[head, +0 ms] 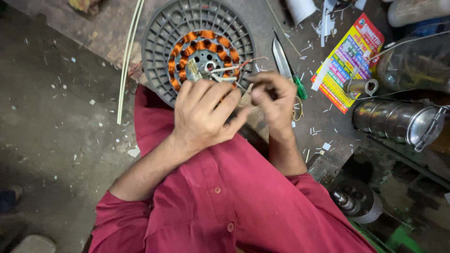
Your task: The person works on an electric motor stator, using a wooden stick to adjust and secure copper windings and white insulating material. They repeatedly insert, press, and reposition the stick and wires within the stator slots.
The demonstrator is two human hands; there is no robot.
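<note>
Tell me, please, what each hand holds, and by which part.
Both hands work on thin wires from the hub of the round grey motor stator. The right hand pinches wire ends; the left hand covers its grip, so that hold cannot be told.

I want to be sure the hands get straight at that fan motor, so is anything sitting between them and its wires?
Nothing visible does. Both the left hand and the right hand are already at the thin wires coming off the fan motor. The knife and the green-handled screwdriver lie off to the right side.
</note>
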